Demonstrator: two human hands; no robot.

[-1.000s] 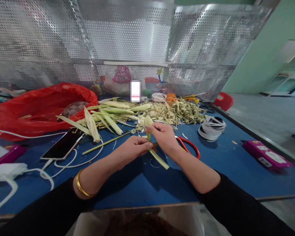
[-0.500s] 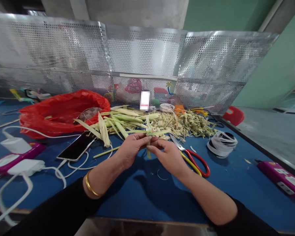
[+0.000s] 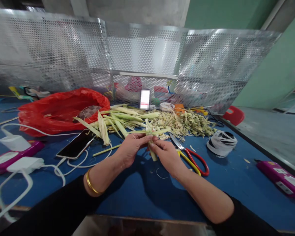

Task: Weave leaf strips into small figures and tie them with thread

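Observation:
Over the blue table my left hand and my right hand meet, both pinched on a folded pale green leaf strip. One end of the strip points down between my fingers and a thin end sticks out to the right. A gold bangle sits on my left wrist. Just beyond my hands lies a pile of long green leaves and, to its right, a heap of leaf trimmings. Red-handled scissors lie on the table right beside my right hand.
A red plastic bag sits at the back left, with a phone and white cables in front of it. A white tape roll and a pink case lie to the right. A perforated metal screen closes off the back.
The view has lifted since the first frame. My hands folded the strip shorter and turned it; its lower end now points down between my fingers instead of trailing toward me.

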